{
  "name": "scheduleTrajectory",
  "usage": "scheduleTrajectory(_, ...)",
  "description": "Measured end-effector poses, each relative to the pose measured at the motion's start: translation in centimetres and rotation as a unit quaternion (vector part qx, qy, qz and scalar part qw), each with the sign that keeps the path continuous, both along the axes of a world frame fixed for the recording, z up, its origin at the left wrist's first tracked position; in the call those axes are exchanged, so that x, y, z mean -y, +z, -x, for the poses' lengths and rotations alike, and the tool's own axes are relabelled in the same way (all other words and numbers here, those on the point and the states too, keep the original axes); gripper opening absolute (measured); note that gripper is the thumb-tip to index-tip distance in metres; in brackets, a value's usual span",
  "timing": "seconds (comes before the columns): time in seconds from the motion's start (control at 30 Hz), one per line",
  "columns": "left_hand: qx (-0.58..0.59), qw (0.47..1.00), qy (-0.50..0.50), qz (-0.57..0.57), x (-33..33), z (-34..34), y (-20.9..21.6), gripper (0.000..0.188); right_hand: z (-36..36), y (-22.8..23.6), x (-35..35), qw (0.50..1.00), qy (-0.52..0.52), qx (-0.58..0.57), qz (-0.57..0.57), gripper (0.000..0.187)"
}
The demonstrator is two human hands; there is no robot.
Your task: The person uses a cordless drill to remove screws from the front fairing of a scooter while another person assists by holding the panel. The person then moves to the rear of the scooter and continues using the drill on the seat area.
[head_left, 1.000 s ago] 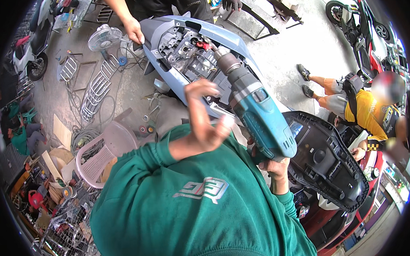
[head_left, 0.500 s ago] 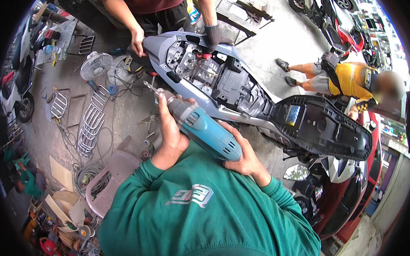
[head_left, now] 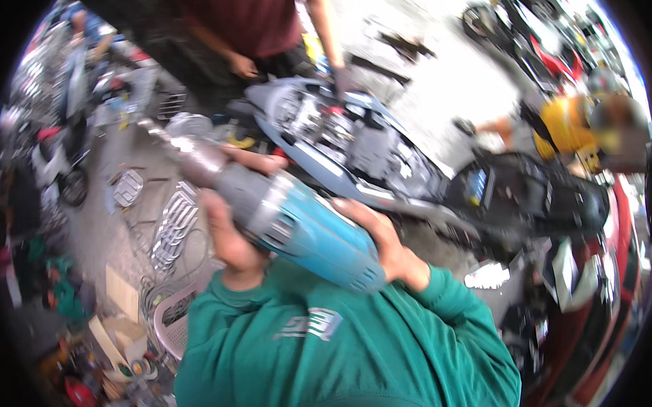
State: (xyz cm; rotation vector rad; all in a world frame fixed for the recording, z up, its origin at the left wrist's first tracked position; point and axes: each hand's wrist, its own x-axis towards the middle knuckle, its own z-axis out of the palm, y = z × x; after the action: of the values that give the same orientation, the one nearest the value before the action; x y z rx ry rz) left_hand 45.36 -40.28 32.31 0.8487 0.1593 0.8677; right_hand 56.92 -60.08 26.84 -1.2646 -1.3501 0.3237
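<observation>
A turquoise and grey power drill (head_left: 309,229) is held in front of the person's chest, just above a green sweatshirt (head_left: 346,357), its body slanting so that the metal chuck (head_left: 202,163) and the bit (head_left: 153,128) point to the upper left. 2 bare hands support it. The left hand (head_left: 232,244) is closed around the forward part, its thumb raised along the near side and its fingers (head_left: 258,160) showing over the far side behind the chuck. The right hand (head_left: 390,243) grips the rear of the turquoise casing, thumb laid along the top; its other fingers are hidden behind the tool, so I cannot tell how they curl. Beyond the drill stands a blue-grey scooter (head_left: 325,173) with its inner parts exposed and its black seat (head_left: 537,196) flipped open toward the right. A co-worker in a maroon shirt (head_left: 259,23) stands on its far side, 1 gloved hand (head_left: 340,82) at the scooter's edge. A person in a yellow shirt (head_left: 566,123) is near the seat, at the right. On the floor to the left lie a tubular metal rack (head_left: 175,230) and wooden boards (head_left: 123,291), with a pale plastic chair (head_left: 174,325) beside the person.
</observation>
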Motion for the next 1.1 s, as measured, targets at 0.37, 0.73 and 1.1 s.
scheduleTrajectory(0.37, -0.165, 0.978, 0.061, 0.117, 11.2, 1.8, -3.2, 0.057, -1.1, -0.9, 10.3, 0.966, 0.164, -0.110, 0.165, 0.111)
scheduleTrajectory(0.73, -0.210, 0.963, -0.159, -0.050, 15.1, -4.0, -8.5, 0.084, -3.9, -2.4, 14.1, 0.772, 0.146, -0.614, 0.078, 0.088)
scheduleTrajectory(1.1, -0.403, 0.899, -0.046, 0.166, 12.8, -18.2, -27.1, 0.075, -1.0, -15.1, 17.0, 0.772, -0.323, -0.494, 0.235, 0.083)
